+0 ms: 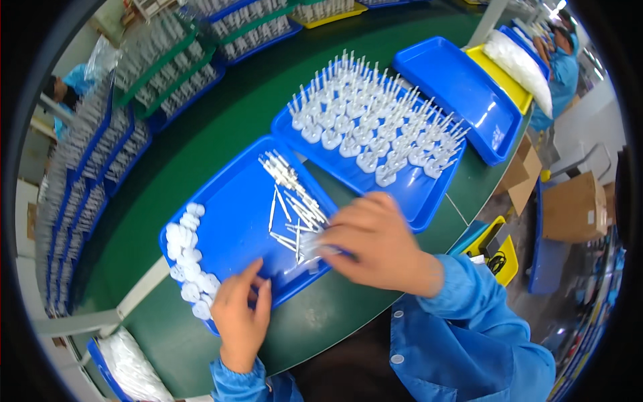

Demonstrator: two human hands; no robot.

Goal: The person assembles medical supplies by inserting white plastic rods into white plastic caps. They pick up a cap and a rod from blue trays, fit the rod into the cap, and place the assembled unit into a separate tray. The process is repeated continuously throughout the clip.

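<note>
A blue tray (228,194) lies in front of me on the green table. White round plastic pieces (191,258) are heaped along its left side, and thin white rods (291,184) lie loose on its right. My right hand (382,244) is over the tray's right edge, fingers pinched together at a blurred, translucent whitish plastic piece (309,248) beside the rods. Its exact shape is unclear. My left hand (242,315) is at the tray's near edge, beside the round pieces. Its thumb and forefinger are bent and apart, with nothing visible between them.
Behind, another blue tray (429,208) holds rows of upright rods on clear bases. A blue tray (455,87) stands at far right. Stacked filled trays (87,167) line the left. A white bag (130,365) is at lower left. Co-workers (559,74) sit farther off.
</note>
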